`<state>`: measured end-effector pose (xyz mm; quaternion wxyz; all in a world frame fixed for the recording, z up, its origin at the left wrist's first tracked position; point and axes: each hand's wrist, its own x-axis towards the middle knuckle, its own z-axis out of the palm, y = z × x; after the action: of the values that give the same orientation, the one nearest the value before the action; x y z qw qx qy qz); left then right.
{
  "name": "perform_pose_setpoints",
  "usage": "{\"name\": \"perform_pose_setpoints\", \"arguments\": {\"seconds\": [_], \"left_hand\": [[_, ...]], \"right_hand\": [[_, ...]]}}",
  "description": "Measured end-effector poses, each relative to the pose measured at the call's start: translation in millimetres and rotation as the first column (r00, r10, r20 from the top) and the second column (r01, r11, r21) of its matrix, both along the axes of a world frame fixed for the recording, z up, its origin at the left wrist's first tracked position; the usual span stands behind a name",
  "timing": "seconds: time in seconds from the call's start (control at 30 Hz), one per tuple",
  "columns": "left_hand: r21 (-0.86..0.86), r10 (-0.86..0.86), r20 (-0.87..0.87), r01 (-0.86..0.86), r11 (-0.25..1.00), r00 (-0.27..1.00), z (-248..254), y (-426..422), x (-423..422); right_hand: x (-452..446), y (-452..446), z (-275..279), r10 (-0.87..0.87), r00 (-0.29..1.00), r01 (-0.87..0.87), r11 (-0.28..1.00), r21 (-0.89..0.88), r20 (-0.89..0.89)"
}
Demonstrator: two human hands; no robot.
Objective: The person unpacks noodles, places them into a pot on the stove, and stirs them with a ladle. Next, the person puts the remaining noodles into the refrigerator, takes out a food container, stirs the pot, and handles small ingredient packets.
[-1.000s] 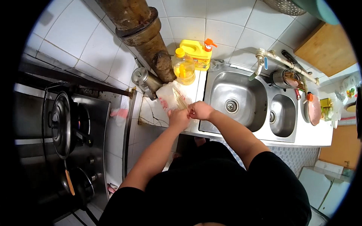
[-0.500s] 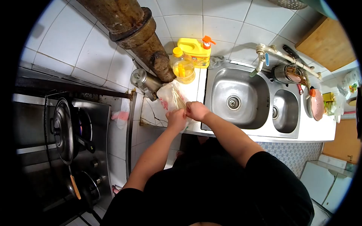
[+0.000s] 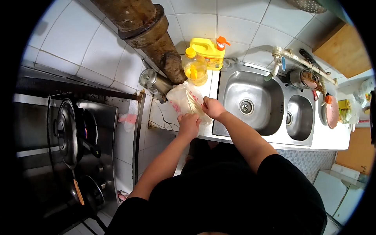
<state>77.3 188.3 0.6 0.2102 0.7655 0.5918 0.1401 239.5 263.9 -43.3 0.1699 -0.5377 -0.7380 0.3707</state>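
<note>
A thin white plastic bag with red print (image 3: 176,96) lies on the counter left of the sink. Inside or on it is a bundle of thin pale sticks (image 3: 192,100). My left hand (image 3: 189,125) is closed on the bag's near edge. At the bag's right side my right hand (image 3: 212,107) has its fingers closed on the plastic. Just behind the bag stand an oil bottle with a yellow cap (image 3: 195,69) and a yellow jug with an orange pump (image 3: 207,51). A metal canister (image 3: 154,81) is to the left of the bag.
A double steel sink (image 3: 254,102) and faucet (image 3: 277,62) are at the right, with a utensil basket (image 3: 300,79) and a pink plate (image 3: 332,112) beyond. On the left stove (image 3: 105,156) sits a lidded pan (image 3: 67,133). A rusty pipe (image 3: 147,31) descends behind the counter.
My hands were close together and have moved apart, the right one up and to the right. The bag is spread wider between them. The camera view has shifted slightly.
</note>
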Motion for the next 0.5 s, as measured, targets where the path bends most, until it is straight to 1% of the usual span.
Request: {"name": "perform_pose_setpoints", "arguments": {"seconds": [0.17,0.23,0.33,0.5], "left_hand": [[0.044,-0.024,0.058,0.022,0.999,0.998,-3,0,-6],[0.046,-0.023,0.081,0.019,0.999,0.996,0,-1,-7],[0.108,-0.034,0.117,0.021,0.994,0.993,-1,-6,-11],[0.112,-0.007,0.118,-0.006,0.994,0.993,1,-13,-15]], "right_hand": [[-4,7,2,0.048,0.991,-0.059,0.995,0.083,0.124],[-4,12,2,0.052,0.986,-0.065,0.995,0.077,0.158],[-5,22,-1,0.045,0.978,-0.056,0.997,0.051,0.201],[0,32,0,0.041,0.971,-0.056,0.997,0.056,0.235]]}}
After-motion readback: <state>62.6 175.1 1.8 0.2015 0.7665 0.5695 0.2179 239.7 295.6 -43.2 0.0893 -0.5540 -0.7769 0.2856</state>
